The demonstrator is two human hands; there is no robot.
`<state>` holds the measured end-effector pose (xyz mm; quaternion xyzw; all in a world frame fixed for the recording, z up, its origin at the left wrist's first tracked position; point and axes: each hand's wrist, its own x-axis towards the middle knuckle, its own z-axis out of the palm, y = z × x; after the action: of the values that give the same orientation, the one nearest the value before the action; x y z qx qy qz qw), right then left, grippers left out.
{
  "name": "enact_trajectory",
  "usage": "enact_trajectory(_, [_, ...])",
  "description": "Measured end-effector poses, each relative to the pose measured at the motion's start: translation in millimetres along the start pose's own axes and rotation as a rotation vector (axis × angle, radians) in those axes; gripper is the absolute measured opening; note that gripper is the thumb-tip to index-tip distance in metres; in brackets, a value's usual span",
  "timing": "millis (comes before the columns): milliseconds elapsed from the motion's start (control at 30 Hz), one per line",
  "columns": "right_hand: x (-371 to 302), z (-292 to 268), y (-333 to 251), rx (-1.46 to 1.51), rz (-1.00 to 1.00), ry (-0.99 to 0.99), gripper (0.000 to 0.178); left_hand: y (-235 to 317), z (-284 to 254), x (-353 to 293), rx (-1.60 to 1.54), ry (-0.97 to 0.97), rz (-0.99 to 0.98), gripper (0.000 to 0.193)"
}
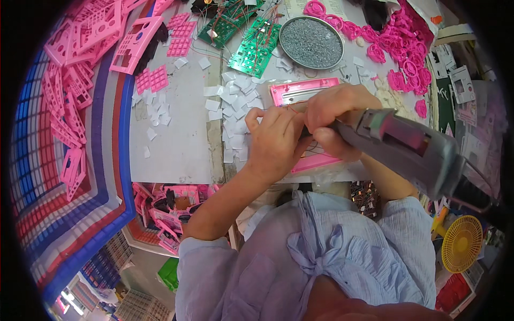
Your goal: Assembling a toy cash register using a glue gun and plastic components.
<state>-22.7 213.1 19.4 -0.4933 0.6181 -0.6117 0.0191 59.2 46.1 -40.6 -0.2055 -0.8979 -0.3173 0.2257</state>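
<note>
A pink plastic casing (302,91) lies flat on the white table (176,144) in front of me. My left hand (273,140) presses down on its middle with the fingers curled over it. My right hand (334,115) grips a grey electric screwdriver (407,147), whose tip points down into the casing between my two hands. The tip and most of the casing's centre are hidden by my fingers. Thin red wires show next to my fingertips.
A round metal tin of small screws (311,43) stands behind the casing. Green circuit boards (256,45) lie at the back. Small white squares (235,107) litter the table. Pink plastic parts fill a crate at left (69,101) and pile at back right (401,53). A yellow fan (461,243) sits lower right.
</note>
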Motion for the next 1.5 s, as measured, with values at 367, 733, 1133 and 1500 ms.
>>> enact_trajectory(367, [-34,-44,-4,-0.680,0.295,-0.361,0.075,1,-6,4,-0.005,-0.056,-0.114,0.052])
enact_trajectory(733, [-3,-60,22,-0.324,0.928,-0.294,0.032,-2,6,-11,-0.231,0.045,-0.337,0.074])
enact_trajectory(1133, [-14,-57,24,-0.727,0.222,-0.361,0.038,10,2,4,0.159,-0.108,-0.239,0.067])
enact_trajectory(1500, [-30,-63,38,-0.535,0.403,-0.234,0.042,-2,-16,38,0.061,-0.274,-0.206,0.042])
